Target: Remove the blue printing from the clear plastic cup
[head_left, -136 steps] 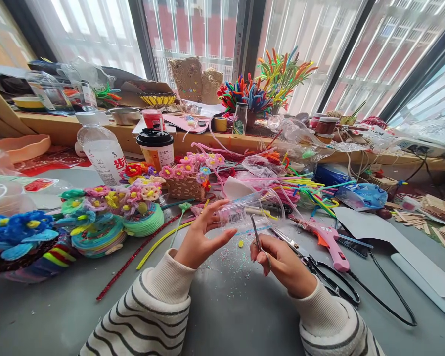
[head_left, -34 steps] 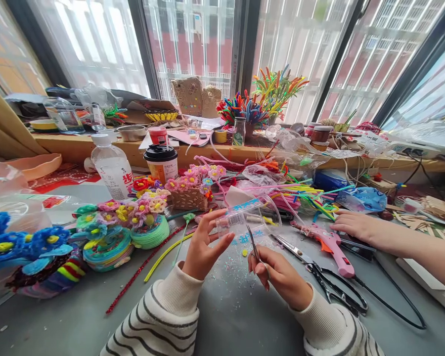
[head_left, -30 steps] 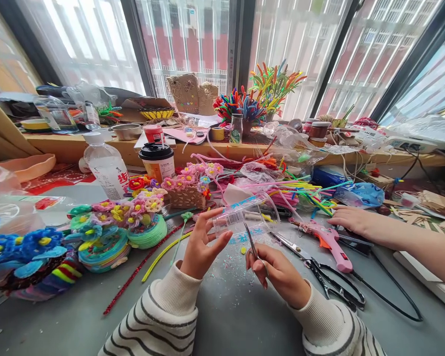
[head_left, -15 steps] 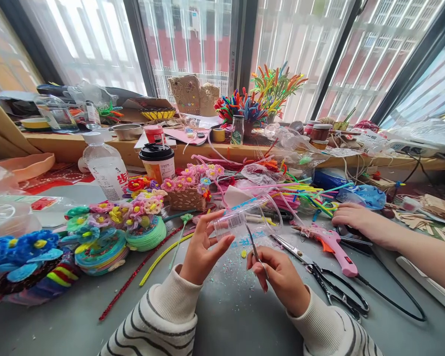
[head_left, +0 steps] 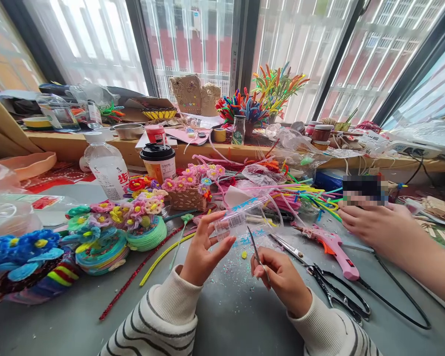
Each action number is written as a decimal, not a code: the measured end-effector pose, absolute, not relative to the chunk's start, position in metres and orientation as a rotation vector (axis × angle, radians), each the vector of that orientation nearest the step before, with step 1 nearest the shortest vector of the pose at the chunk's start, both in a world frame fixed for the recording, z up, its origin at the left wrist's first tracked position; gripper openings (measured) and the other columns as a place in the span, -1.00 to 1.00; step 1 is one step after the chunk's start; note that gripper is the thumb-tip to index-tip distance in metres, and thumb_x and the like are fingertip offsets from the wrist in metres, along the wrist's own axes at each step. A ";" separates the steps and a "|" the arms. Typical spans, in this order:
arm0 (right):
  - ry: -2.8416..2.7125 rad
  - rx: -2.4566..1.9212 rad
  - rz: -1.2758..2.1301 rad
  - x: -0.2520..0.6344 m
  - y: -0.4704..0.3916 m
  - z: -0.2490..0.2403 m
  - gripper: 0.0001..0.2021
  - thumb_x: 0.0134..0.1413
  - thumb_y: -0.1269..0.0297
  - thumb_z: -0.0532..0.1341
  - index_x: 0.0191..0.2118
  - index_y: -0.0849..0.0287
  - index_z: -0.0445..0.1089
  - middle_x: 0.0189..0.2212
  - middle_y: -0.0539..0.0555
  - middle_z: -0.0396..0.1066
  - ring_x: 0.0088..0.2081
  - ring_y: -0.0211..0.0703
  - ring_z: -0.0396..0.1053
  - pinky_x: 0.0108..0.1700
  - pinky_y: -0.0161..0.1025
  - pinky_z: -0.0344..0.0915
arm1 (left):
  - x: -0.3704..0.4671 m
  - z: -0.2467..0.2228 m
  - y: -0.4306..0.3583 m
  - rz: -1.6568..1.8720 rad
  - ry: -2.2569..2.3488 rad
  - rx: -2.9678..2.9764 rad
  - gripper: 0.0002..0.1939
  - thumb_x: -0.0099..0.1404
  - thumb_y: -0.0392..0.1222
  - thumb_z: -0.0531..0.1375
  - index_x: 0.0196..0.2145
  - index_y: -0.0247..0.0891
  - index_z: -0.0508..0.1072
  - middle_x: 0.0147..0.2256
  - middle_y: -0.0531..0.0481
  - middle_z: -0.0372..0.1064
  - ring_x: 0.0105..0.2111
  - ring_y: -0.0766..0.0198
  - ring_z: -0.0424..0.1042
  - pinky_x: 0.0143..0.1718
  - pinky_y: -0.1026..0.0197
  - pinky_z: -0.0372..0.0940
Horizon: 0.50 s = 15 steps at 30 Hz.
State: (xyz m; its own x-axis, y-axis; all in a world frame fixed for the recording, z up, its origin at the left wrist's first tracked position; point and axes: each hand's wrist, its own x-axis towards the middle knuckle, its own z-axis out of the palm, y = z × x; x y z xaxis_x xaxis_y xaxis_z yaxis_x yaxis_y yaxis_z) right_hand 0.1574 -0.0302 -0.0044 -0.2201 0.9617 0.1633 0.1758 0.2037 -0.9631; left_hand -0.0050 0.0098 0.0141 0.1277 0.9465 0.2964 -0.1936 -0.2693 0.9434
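My left hand (head_left: 207, 247) is closed around a clear plastic cup (head_left: 250, 217) with blue print and a barcode, tilted on its side. In my right hand (head_left: 282, 277) are small metal scissors (head_left: 254, 246), their slim pointed end up beside the cup's lower edge. Whether the tip touches the plastic I cannot tell. Beneath the cup, tiny glittering bits (head_left: 233, 287) and a yellow scrap (head_left: 244, 254) lie on the grey table (head_left: 241, 331). Large black-handled scissors (head_left: 319, 277) rest just right of my right hand.
A pink glue gun (head_left: 335, 252) and its cord lie on the right. Another person's hand (head_left: 378, 227) holds a dark, blurred object there. Pipe-cleaner flowers (head_left: 144, 207), a water bottle (head_left: 106, 163) and a lidded paper cup (head_left: 157, 163) stand left. Pipe cleaners (head_left: 278, 193) are heaped behind.
My right hand has shifted slightly right and down with the small scissors, away from the cup. The other person's hand has lifted a dark object from the table at right.
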 end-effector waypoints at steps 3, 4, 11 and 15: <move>-1.698 -1.081 1.097 0.160 -0.030 0.001 -0.46 -0.20 -0.30 0.01 -0.63 0.18 0.14 -0.64 -0.03 0.16 -0.57 -0.31 0.11 -0.52 -0.35 0.10 | -0.005 0.013 0.010 1.351 0.798 1.346 -0.61 0.00 -0.16 0.25 -0.19 -0.14 0.27 -0.13 -0.03 0.24 -0.18 0.28 0.31 -0.21 0.20 0.33; -1.731 -1.080 1.091 0.160 -0.030 0.002 -0.44 -0.22 -0.32 -0.01 -0.62 0.18 0.16 -0.63 -0.02 0.17 -0.55 -0.29 0.12 -0.50 -0.33 0.10 | -0.005 0.013 0.010 1.348 0.793 1.330 -0.60 -0.01 -0.15 0.25 -0.19 -0.14 0.27 -0.12 -0.04 0.23 -0.18 0.27 0.31 -0.22 0.20 0.33; -1.728 -1.101 1.056 0.161 -0.029 0.000 -0.45 -0.17 -0.29 0.00 -0.55 0.19 0.25 -0.57 0.01 0.23 -0.54 -0.30 0.12 -0.49 -0.33 0.09 | -0.004 0.014 0.009 1.359 0.815 1.317 -0.58 -0.02 -0.16 0.26 -0.18 -0.17 0.26 -0.13 -0.06 0.24 -0.17 0.25 0.31 -0.22 0.20 0.32; -1.666 -1.126 1.084 0.162 -0.028 0.000 -0.49 -0.18 -0.25 0.05 -0.57 0.19 0.23 -0.62 -0.04 0.19 -0.61 -0.36 0.04 -0.56 -0.36 0.05 | -0.004 0.014 0.010 1.377 0.834 1.342 -0.59 -0.03 -0.17 0.26 -0.19 -0.17 0.26 -0.10 -0.06 0.22 -0.17 0.25 0.31 -0.22 0.19 0.32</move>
